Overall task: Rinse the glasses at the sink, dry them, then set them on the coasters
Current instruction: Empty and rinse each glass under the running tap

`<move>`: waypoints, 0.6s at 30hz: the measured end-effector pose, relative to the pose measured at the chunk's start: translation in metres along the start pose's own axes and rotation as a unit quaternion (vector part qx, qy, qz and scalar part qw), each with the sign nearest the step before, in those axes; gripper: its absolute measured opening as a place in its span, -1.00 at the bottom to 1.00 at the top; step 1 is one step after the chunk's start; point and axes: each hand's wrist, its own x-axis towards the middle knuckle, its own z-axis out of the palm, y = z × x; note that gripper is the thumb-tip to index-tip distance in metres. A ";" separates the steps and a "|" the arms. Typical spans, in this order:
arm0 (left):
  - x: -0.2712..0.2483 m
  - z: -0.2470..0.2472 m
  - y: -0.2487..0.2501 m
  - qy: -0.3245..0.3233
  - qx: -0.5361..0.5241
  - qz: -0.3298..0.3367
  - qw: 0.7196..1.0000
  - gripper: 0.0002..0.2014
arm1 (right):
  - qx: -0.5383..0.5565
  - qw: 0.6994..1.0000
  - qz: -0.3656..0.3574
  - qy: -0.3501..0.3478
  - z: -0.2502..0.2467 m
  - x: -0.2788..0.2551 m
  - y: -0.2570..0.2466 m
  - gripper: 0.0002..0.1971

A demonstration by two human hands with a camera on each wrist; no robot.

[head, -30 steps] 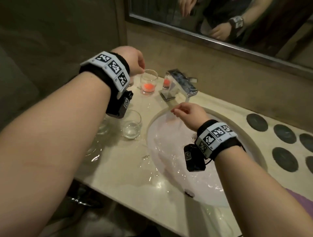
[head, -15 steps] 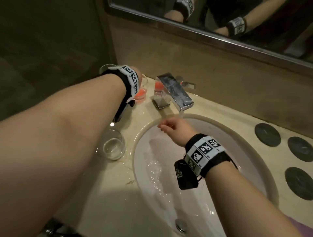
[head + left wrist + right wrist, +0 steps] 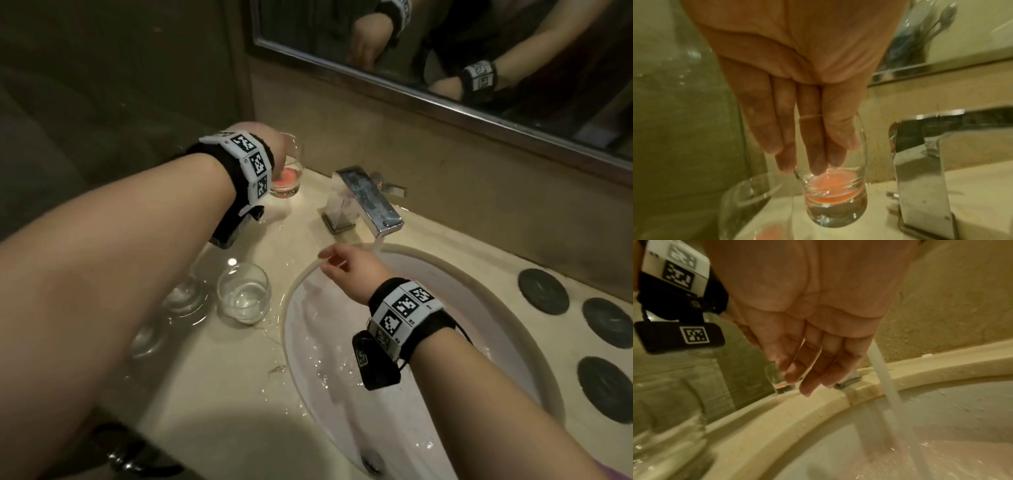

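A glass with pink residue stands at the back left of the counter. My left hand reaches down on it from above, straight fingers inside the rim and thumb against the outside wall, pinching it. A second glass with a pink bottom blurs in front of it in the left wrist view. My right hand hovers over the sink's back rim, fingers loosely bent and holding nothing, just left of the running water. Dark round coasters lie right of the basin.
The chrome faucet stands behind the basin with water running. Clear glasses stand left of the sink, partly under my left forearm. The counter around them is wet. A mirror hangs on the wall behind.
My left hand has moved forward and come down onto the pink-bottomed glass, fingers going into it. My right hand has stayed beside the water stream.
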 end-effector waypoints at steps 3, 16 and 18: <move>-0.014 -0.008 -0.020 0.046 0.025 0.020 0.998 -0.72 | 0.058 0.996 -0.011 0.070 -0.001 -0.006 -0.020 -0.47; -0.162 -0.016 0.032 0.079 -0.075 0.195 0.975 -0.75 | 0.201 0.952 -0.075 0.218 0.002 -0.063 -0.043 0.04; -0.170 -0.006 0.042 0.094 -0.090 0.193 0.972 -0.77 | 0.195 0.952 -0.065 0.227 0.000 -0.075 -0.037 -0.13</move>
